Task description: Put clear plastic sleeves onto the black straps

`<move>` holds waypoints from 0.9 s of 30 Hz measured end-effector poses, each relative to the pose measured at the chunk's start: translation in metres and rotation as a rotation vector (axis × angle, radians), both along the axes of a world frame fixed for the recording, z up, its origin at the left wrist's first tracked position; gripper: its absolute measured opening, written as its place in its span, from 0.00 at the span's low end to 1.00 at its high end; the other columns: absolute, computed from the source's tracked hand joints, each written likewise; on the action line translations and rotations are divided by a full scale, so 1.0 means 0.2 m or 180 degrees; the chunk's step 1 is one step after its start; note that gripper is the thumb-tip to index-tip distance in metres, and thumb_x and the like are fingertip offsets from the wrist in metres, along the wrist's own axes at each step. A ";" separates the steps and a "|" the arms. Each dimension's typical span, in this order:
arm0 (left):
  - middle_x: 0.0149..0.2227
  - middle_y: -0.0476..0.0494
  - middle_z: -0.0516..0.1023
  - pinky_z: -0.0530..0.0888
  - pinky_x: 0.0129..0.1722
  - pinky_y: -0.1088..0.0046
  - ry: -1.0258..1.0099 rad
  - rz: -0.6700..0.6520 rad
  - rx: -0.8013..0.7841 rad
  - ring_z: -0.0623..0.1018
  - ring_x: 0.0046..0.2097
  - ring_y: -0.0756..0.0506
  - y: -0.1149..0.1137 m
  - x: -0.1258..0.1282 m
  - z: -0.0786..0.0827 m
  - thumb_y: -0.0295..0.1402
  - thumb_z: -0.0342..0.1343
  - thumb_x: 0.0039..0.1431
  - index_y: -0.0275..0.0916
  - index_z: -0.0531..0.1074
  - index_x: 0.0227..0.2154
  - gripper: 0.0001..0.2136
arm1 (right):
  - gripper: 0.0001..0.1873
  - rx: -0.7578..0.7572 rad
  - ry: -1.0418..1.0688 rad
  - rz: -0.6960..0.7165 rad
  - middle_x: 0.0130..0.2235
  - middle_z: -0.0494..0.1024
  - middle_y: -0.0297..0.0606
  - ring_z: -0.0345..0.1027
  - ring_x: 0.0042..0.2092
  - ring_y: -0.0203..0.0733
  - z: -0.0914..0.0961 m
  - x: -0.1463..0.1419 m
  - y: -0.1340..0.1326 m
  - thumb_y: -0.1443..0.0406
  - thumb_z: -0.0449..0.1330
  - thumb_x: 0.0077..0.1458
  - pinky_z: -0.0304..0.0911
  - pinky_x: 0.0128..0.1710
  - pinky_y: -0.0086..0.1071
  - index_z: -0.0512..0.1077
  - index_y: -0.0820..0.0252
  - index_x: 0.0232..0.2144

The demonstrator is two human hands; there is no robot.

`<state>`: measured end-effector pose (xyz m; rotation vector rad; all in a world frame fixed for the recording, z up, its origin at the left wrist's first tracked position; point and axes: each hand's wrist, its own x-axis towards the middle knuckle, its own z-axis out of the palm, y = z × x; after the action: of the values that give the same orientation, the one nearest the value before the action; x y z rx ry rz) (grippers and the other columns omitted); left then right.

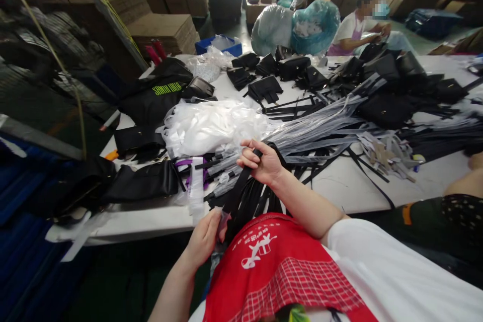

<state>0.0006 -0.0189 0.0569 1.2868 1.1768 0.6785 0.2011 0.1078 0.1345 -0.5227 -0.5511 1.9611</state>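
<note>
My right hand [261, 161] is closed round the upper part of a long black strap [237, 192] at the near edge of the white table [339, 186]. My left hand [205, 238], lower down and just off the table edge, pinches the lower end of the same strap, where a clear plastic sleeve shows. A bundle of more black straps [260, 200] hangs below my right hand toward my red apron [279, 261]. Straps in clear plastic sleeves [320, 128] fan out to the right of my right hand.
A heap of white plastic bags [211, 126] lies behind my hands. Black bags [143, 181] lie at the left, and more black bags [385, 105] at the far right. A seated person [358, 25] works across the table, and another person's arm [464, 186] is at the right edge. Cardboard stacks [166, 30] stand behind.
</note>
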 end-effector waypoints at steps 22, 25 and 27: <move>0.17 0.51 0.66 0.64 0.22 0.73 -0.0191 0.0293 0.0292 0.66 0.20 0.50 0.15 0.15 0.11 0.55 0.37 0.66 0.37 0.66 0.29 0.26 | 0.09 -0.0029 -0.0080 0.0530 0.14 0.53 0.20 0.44 0.16 0.26 -0.10 -0.20 -0.13 0.62 0.59 0.59 0.64 0.32 0.28 0.73 0.62 0.30; 0.15 0.55 0.58 0.55 0.16 0.76 -0.0115 0.0349 -0.0003 0.58 0.16 0.53 0.13 0.10 0.10 0.59 0.41 0.62 0.39 0.63 0.26 0.26 | 0.06 -0.0307 0.0010 0.0180 0.14 0.54 0.20 0.45 0.16 0.25 -0.14 -0.12 -0.04 0.66 0.60 0.57 0.65 0.32 0.26 0.73 0.64 0.30; 0.16 0.55 0.59 0.54 0.16 0.77 0.0055 0.0302 -0.0102 0.58 0.17 0.53 0.10 0.04 0.08 0.60 0.45 0.59 0.39 0.62 0.24 0.26 | 0.06 -0.0573 0.0211 -0.0206 0.13 0.51 0.19 0.42 0.16 0.25 -0.13 0.00 0.06 0.68 0.59 0.58 0.64 0.31 0.24 0.71 0.64 0.29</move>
<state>0.0094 0.0010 0.0727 1.2181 1.2643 0.7162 0.2005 0.1199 0.1082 -0.5780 -0.3139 1.9689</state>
